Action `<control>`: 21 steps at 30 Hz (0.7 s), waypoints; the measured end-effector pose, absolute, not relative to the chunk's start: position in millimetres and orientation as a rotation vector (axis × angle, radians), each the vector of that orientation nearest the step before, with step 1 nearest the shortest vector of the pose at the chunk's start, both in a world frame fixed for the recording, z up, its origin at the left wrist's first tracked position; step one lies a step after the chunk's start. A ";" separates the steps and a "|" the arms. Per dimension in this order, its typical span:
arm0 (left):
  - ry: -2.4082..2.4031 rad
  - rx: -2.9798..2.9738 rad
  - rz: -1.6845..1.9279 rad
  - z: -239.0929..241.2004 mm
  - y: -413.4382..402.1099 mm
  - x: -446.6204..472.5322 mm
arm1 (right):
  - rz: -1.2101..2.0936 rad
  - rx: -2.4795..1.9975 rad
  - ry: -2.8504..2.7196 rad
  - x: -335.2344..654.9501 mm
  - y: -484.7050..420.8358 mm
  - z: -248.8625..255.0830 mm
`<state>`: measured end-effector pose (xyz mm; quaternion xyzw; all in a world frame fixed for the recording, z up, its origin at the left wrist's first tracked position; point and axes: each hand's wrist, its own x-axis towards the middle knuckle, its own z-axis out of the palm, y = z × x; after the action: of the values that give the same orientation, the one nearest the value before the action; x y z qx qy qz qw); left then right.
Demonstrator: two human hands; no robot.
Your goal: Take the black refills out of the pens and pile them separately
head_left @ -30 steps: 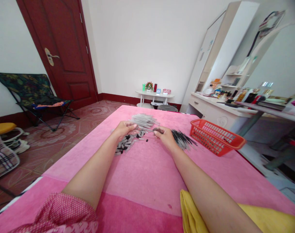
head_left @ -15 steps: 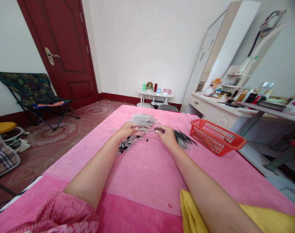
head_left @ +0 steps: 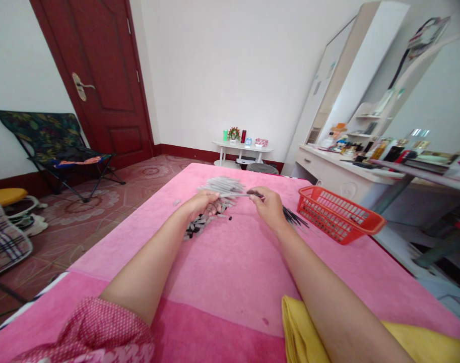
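My left hand (head_left: 202, 204) pinches one end of a thin grey pen-like stick (head_left: 236, 194), held level above the table. On its other end, the fingers of my right hand (head_left: 269, 205) are closed; something dark shows by those fingertips. Behind my left hand lies a heap of similar grey sticks (head_left: 222, 183). Short grey and black pieces (head_left: 196, 226) are scattered beneath that hand, with a single small black piece (head_left: 230, 218) apart from them. Thin black sticks (head_left: 294, 217) lie to the right of my right hand, which partly covers them.
A red plastic basket (head_left: 337, 217) stands on the pink tablecloth (head_left: 230, 267) at the right. Folded yellow cloth (head_left: 303, 333) lies under my right forearm. Beyond are a small white table (head_left: 243, 147), a dressing table (head_left: 343, 164) with bottles, and a folding chair (head_left: 63, 146).
My right hand has moved slightly right and up, away from my left, and more of the grey stick shows between them. The right hand now covers more of the black sticks.
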<state>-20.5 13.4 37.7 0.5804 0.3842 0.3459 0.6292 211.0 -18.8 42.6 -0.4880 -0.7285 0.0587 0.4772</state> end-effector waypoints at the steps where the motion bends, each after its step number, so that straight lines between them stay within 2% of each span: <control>1: 0.885 1.333 0.776 38.7 12.5 -20.2 | 0.112 -1.191 -1.789 211.0 -20.0 43.5; 12: 0.759 1.288 0.666 37.1 7.2 -14.4 | 0.074 -1.109 -1.839 210.0 -25.4 47.5; 21: 0.797 1.396 0.705 29.5 3.2 -2.9 | 0.193 -1.178 -1.734 212.2 -21.6 41.6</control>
<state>-2.9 3.2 29.5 0.6116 0.3491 0.3091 0.6391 212.2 -21.6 41.6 -0.4860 -0.7156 0.0798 0.4954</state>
